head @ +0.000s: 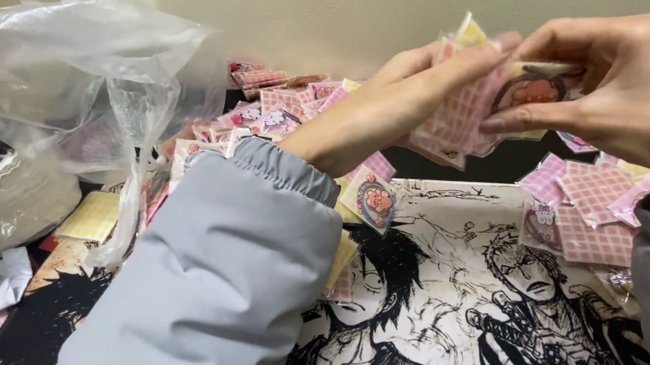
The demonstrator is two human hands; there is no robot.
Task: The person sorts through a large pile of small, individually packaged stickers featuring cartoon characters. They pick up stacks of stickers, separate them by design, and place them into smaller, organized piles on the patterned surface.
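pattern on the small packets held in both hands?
Pink-and-white check on the packets, held by left hand and right hand; head view.

Comic-art desk mat (443,304) strewn with pink checked packets (594,211).

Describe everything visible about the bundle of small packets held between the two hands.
The bundle of packets is a fanned stack of small flat clear-wrapped sachets, mostly pink-and-white checked, with a yellow-checked one poking out on top. The frontmost shows a dark oval sticker with a pink paw-like figure. It is held raised above the illustrated mat, pinched by the left hand from one side and the right hand from the other.
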